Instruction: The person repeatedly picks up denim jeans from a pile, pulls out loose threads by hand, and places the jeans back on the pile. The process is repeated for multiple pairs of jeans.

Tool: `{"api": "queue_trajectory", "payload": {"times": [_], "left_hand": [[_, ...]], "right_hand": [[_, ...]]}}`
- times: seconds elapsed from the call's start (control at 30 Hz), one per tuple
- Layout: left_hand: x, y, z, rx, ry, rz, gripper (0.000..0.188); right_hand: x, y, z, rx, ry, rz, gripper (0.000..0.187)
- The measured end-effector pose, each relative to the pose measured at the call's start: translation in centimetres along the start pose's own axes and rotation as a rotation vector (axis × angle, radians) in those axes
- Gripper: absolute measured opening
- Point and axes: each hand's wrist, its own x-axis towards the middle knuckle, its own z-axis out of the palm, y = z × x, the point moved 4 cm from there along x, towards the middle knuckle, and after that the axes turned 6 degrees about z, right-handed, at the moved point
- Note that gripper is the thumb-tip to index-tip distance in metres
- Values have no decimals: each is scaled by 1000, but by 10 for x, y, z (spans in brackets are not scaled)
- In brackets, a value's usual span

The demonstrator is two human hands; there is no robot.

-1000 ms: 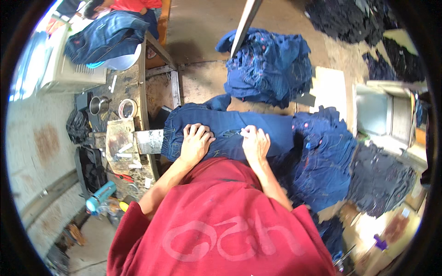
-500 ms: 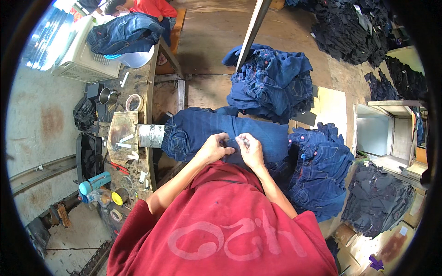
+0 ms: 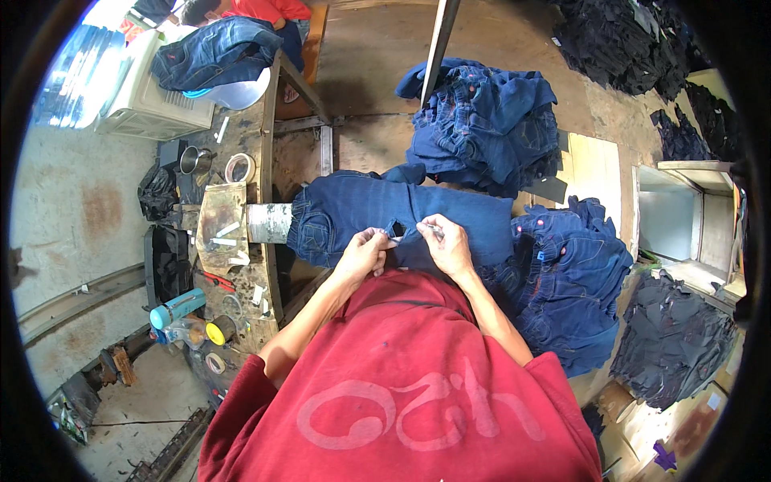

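A pair of blue jeans [image 3: 345, 205] is drawn over a whitish cylinder [image 3: 271, 223] and lies crosswise in front of me. In the denim between my hands shows a small dark opening [image 3: 396, 230] with a pale edge. My left hand [image 3: 367, 251] is closed, its thumb and fingers pinching the cloth at the left of that opening. Just right of it, my right hand [image 3: 447, 245] is closed in a pinch around a small pale thing [image 3: 434, 230], too small to name.
Jeans are heaped in one pile [image 3: 486, 120] beyond the cylinder and another [image 3: 570, 273] at right. A wooden bench [image 3: 269, 153] at left bears a tape roll [image 3: 239, 168], a metal cup [image 3: 193, 160] and a turquoise bottle [image 3: 178, 307]. A metal post [image 3: 440, 52] stands ahead; someone in red sits far left.
A dark opening now shows in the denim between my hands. My left hand has drawn slightly left and curled in, and my hands are farther apart. The whole view has shifted a little.
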Motion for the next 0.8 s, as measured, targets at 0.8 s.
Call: {"api": "queue_trajectory", "payload": {"times": [0.8], "left_hand": [[11,27,15,346,-129,-58,17]], "right_hand": [[-17,-16,-1,24,-29,29,21]]}}
